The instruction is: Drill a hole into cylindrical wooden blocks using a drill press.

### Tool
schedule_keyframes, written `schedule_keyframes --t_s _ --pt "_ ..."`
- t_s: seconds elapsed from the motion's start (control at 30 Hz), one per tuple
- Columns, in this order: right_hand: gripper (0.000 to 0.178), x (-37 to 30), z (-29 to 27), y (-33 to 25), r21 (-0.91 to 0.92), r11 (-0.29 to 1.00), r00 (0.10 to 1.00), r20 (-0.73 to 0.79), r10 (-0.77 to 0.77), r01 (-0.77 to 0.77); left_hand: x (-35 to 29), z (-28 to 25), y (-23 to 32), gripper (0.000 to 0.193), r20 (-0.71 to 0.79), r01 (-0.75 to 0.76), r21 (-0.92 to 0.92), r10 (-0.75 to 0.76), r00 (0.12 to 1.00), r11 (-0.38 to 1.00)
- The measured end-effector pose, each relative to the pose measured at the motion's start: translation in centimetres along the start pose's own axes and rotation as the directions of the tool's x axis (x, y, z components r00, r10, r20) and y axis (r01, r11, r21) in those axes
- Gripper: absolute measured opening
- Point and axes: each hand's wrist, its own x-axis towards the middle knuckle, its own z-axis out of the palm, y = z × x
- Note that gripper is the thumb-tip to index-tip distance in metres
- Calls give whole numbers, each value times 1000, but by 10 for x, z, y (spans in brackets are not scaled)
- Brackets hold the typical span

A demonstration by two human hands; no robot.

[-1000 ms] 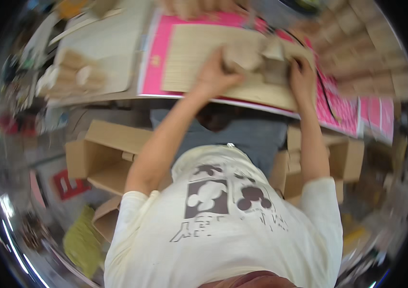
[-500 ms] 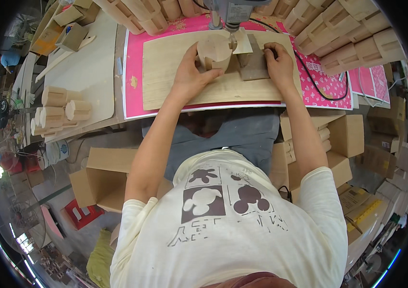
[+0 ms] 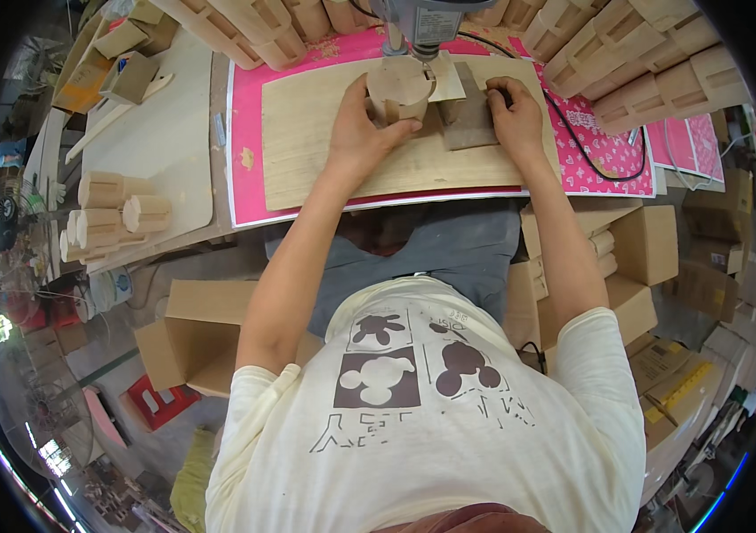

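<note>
- Step in hand, by my read: drilling or pressing a part at the bench machine. You're holding the workpiece in position under the head; looks like positioning or the start of the plunge, can't tell which.
- Your left hand (image 3: 362,124) is wrapped around the round wooden piece (image 3: 398,89), fingers closed on its side. Firm clamp, thumb on the near face.
- The wooden piece sits on the plywood board (image 3: 333,151), directly below the drill press head (image 3: 422,22) at the top edge. Whether the bit touches the wood is hidden.
- Your right hand (image 3: 513,111) lies flat, fingers pressing down on a darker wooden block (image 3: 469,124) just beside the piece. Pressing, not gripping.
- The board lies on a pink mat (image 3: 613,155); a black cable (image 3: 604,155) runs across the mat to the right of your right hand.
- Next move, my judgement: keep the piece square and steady under the spindle, fingers clear of the bit line, the block tight against it so nothing spins.
- Finished-looking wooden cylinders (image 3: 111,209) are stacked on the pale board (image 3: 169,133) well to your left; cardboard boxes (image 3: 209,333) sit below the bench.
</note>
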Motion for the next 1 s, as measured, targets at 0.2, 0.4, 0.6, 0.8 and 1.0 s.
schedule_keyframes --t_s 0.2,0.4,0.6,0.8,1.0 --pt "22 0 2 8 6 998 997 -30 -66 66 4 10 -3 90 -19 -56 -42 55 998 998" --pt "28 33 -9 -15 325 914 968 33 248 -245 4 8 -8 92 -5 -49 36 49 999 998" --pt "31 137 -54 -133 717 697 998 -42 44 0 4 13 -16 93 -22 -71 -26 71 997 997" --pt "30 153 -74 -217 656 754 996 69 -63 3 5 12 -13 91 -17 -65 -35 65 998 997" --pt "21 87 -95 -193 492 832 966 -138 -217 257 4 12 -10 90 -33 -98 107 102 994 989"
